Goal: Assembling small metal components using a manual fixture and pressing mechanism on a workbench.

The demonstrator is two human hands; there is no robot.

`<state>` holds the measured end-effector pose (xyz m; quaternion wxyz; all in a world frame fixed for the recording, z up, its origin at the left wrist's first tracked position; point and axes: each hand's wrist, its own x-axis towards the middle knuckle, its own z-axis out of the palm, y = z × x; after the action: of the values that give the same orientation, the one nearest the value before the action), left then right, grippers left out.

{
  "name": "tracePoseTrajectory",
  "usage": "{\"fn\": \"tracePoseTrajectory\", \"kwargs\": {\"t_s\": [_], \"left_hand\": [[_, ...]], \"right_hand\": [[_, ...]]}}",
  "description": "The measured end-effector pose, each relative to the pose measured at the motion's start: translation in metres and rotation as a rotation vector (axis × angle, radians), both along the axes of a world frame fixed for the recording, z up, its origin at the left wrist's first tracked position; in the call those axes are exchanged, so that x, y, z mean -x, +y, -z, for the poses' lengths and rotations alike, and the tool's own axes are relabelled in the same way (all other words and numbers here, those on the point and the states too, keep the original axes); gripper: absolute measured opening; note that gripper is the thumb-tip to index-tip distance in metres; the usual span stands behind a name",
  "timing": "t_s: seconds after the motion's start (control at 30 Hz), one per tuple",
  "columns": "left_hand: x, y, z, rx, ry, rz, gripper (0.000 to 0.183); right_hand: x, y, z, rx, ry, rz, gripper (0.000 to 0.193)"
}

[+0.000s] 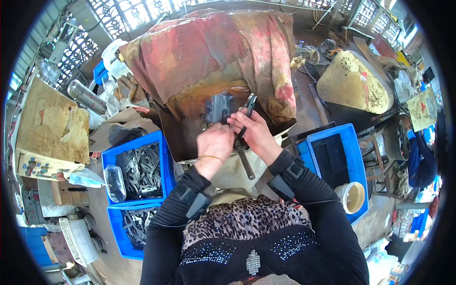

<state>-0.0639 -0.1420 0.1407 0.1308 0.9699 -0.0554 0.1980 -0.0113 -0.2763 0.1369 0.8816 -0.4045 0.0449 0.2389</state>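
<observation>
In front of my body, my right hand (259,135) is closed around a slim dark metal piece (250,105) with a shiny upper end. Its thumb and fingers pinch the piece, which points up and away from me. My left hand (215,144) is curled into a fist right beside it, knuckles up; anything inside its fingers is hidden. Below the hands, a rod-like brown handle (246,165) slants toward me, its upper end hidden by the hands. Beyond them lies a dark metal tray (180,143) with a blurred greyish patch (219,108) over it.
A stained red cloth (199,50) drapes over the bulky thing ahead. On the left, a blue bin (166,164) holds many grey metal pieces, with another blue bin (115,232) nearer. At right are a blue bin (351,145), a cream bucket (353,198) and a speckled yellowish panel (349,83).
</observation>
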Motion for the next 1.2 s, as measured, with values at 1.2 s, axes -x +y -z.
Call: {"fn": "tracePoseTrajectory", "kwargs": {"t_s": [1.2], "left_hand": [[-0.064,0.11,0.154,0.979,0.387,-0.061,0.04]], "right_hand": [[0.077,-0.108,0.017,0.337,-0.139,-0.455,0.04]]}}
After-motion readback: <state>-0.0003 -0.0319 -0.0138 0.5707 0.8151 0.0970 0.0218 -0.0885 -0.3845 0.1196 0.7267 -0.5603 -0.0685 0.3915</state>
